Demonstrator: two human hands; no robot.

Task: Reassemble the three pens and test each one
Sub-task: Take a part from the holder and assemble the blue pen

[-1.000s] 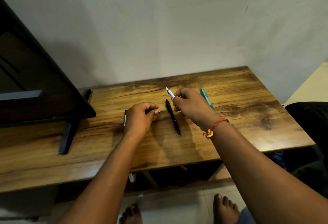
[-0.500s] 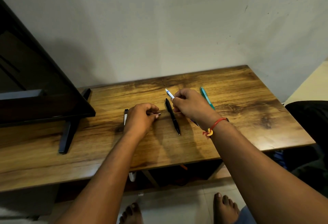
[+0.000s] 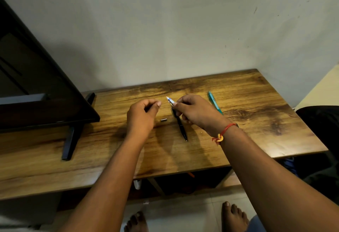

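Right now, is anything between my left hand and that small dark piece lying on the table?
Nothing visible. The small dark piece lies on bare wood of the table, just right of the left hand. The black pen lies beyond it, under the right hand.

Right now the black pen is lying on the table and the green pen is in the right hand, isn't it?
Not quite. In the head view the right hand holds a white-tipped pen. The green pen lies on the table, beyond that hand. The black pen does lie on the table.
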